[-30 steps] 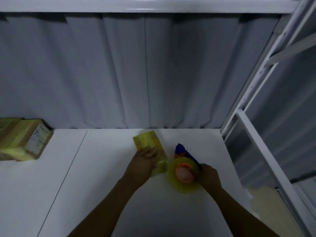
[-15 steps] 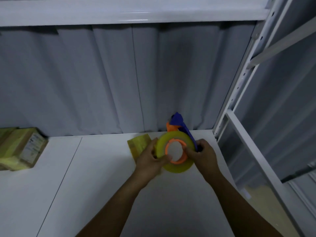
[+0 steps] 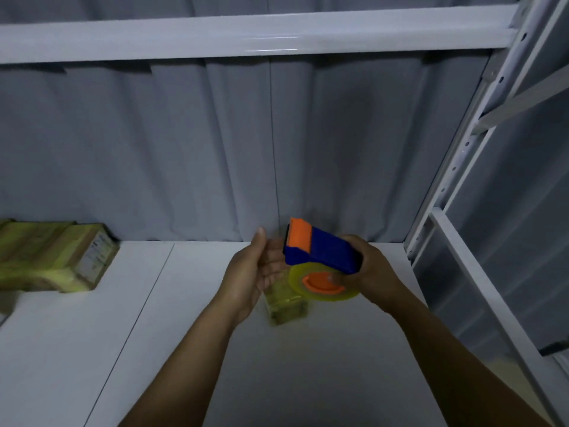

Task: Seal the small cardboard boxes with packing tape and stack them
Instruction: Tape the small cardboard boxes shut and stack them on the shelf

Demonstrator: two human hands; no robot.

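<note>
— Which box is it?
— The small yellowish cardboard box (image 3: 284, 305), glossy with tape, lying flat on the white tabletop (image 3: 184, 349) just below both hands. More taped boxes (image 3: 52, 257) sit well apart at the far left.
— And the tape?
— Half a second ago both hands held the blue-and-orange plastic tape dispenser (image 3: 320, 254), roll facing us. Now it's tipped, blue body on top, orange end pointing left.
— Who has it?
— The right hand (image 3: 374, 272) grips it, fingers curled round body and roll. The left hand (image 3: 255, 272) has let go: palm turned toward it, fingers straight, holding nothing.
</note>
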